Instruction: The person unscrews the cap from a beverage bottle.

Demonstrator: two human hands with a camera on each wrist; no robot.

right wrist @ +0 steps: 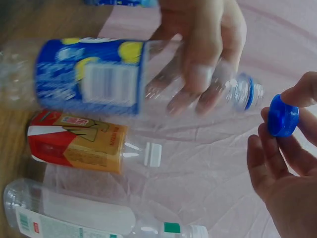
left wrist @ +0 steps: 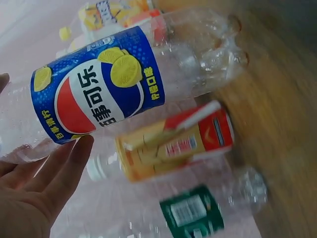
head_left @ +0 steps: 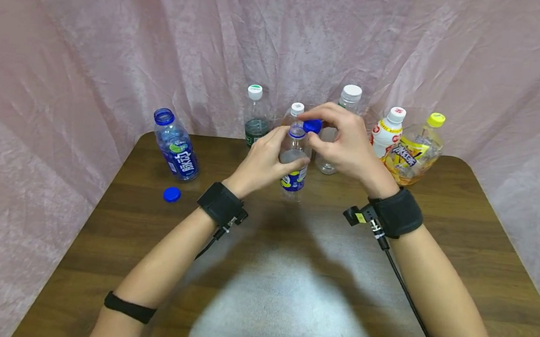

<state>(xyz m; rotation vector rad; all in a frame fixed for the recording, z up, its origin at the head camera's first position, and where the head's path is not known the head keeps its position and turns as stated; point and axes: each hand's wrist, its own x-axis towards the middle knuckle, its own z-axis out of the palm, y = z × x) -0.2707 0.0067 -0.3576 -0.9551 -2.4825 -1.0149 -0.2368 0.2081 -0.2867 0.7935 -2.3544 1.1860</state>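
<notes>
My left hand grips the upper body of a clear plastic bottle around its side. The bottle stands upright and uncapped, and the left wrist view shows its blue label with yellow lemons. Between thumb and fingers, my right hand pinches a blue bottle cap. In the right wrist view the cap is apart from the bottle's mouth, a short way off it, with its hollow side visible.
At left stands an uncapped blue-labelled bottle, with a loose blue cap in front. Behind my hands are several white-capped bottles, among them a green-labelled one. A white bottle and a yellow-capped bottle stand at right, before a pink curtain.
</notes>
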